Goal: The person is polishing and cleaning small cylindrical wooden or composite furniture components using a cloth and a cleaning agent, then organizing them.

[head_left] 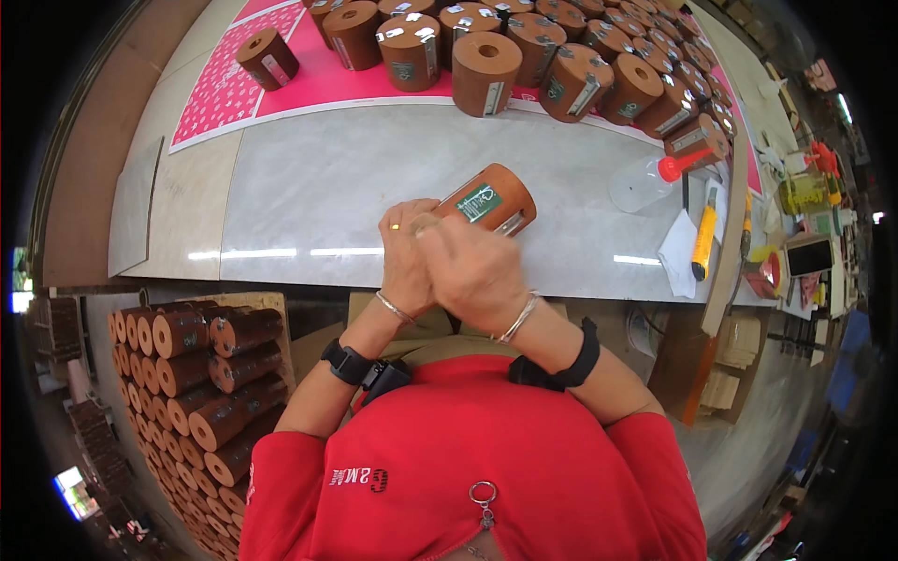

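A brown wooden cylinder (513,187) with a green label and a metal strip along its side lies tilted over the grey tabletop, its far end pointing up and right. My left hand (408,251) is closed around its near end, which is mostly hidden by both hands. Crossing in front of it, my right hand (477,271) has its fingers curled in close against the label. Motion blurs those fingers slightly, and whatever they may pinch is hidden.
Many similar cylinders (486,67) stand on a pink sheet across the far side. A clear bottle with a red nozzle (645,182), a yellow utility knife (704,245) and white paper (677,252) lie at the right. Stacked cylinders (182,374) fill the lower left.
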`<state>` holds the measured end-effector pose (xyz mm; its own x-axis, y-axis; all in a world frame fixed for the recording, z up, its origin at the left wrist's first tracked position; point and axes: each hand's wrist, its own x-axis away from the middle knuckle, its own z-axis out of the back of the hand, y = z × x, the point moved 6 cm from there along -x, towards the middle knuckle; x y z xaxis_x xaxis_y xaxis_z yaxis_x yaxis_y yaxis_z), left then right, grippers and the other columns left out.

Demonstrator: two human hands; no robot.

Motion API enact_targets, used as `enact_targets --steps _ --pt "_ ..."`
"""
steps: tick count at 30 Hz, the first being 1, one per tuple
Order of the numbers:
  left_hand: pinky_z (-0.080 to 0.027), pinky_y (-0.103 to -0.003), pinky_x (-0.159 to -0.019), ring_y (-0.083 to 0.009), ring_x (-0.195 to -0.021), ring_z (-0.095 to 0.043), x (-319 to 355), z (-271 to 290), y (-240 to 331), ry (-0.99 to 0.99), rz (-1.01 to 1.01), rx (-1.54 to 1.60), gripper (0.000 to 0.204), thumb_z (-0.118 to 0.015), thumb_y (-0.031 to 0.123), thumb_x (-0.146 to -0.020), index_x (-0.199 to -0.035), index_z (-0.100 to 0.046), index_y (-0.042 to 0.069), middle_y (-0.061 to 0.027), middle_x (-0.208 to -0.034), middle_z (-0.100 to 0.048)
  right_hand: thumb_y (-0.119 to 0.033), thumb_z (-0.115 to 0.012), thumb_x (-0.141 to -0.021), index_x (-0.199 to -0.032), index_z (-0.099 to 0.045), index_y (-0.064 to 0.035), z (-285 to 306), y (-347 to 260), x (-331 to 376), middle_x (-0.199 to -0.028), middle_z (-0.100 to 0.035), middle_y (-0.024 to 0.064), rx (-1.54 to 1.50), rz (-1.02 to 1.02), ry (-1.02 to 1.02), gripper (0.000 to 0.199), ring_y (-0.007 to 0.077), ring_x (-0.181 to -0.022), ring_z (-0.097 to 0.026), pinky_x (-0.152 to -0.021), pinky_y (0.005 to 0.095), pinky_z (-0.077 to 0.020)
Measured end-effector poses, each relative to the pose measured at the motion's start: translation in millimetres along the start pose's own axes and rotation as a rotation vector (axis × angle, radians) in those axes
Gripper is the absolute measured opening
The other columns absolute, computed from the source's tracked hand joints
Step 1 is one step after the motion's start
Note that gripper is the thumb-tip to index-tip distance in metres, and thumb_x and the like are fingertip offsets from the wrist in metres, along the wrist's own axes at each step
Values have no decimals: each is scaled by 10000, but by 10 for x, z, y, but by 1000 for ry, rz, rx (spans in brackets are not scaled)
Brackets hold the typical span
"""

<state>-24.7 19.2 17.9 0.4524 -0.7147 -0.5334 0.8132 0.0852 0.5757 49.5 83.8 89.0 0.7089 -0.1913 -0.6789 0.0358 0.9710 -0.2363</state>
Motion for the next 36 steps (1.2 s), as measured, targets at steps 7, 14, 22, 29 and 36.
enact_targets --steps 7,14,22,29,36 --pt "-340 -450 -921 -356 -1046 -459 -32 -21 149 -30 -34 -65 852 -852 296 -537 -1212 -407 28 -168 -1124 -487 -132 -601 -738 -839 -541 -74 117 800 -21 -715 -496 91 273 -221 -88 131 234 -561 -573 -463 333 -471" --pt "-323 -472 -920 -357 -1038 -462 2 17 140 16 -66 -86 905 -862 311 -510 -1232 -406 12 -169 -1125 -498 -69 -588 -727 -866 -544 -61 19 88 50 -710 -509 86 -49 117 -32 145 226 -533 -561 -437 328 -457" --pt "-320 -482 -929 -359 -1050 -463 32 -47 112 -11 -171 -235 890 -859 259 -504 -1228 -407 7 -171 -1134 -498 -82 -602 -724 -845 -572 -77 15 -54 94 -714 -542 84 -87 81 -78 125 237 -522 -550 -430 328 -424" --pt "-279 -497 -978 -367 -1048 -461 34 41 117 -106 152 71 900 -840 431 -562 -1231 -428 -6 -180 -1139 -502 -145 -586 -848 -854 -512 -80 158 733 6 -738 -544 75 119 -172 -36 99 251 -546 -574 -429 369 -444" --pt "-282 -491 -984 -329 -1036 -471 -62 67 171 -22 -126 -160 803 -828 352 -586 -1213 -464 6 -148 -1115 -523 -165 -573 -849 -850 -513 -80 55 161 4 -740 -547 78 8 -25 -40 104 240 -567 -592 -440 358 -459"
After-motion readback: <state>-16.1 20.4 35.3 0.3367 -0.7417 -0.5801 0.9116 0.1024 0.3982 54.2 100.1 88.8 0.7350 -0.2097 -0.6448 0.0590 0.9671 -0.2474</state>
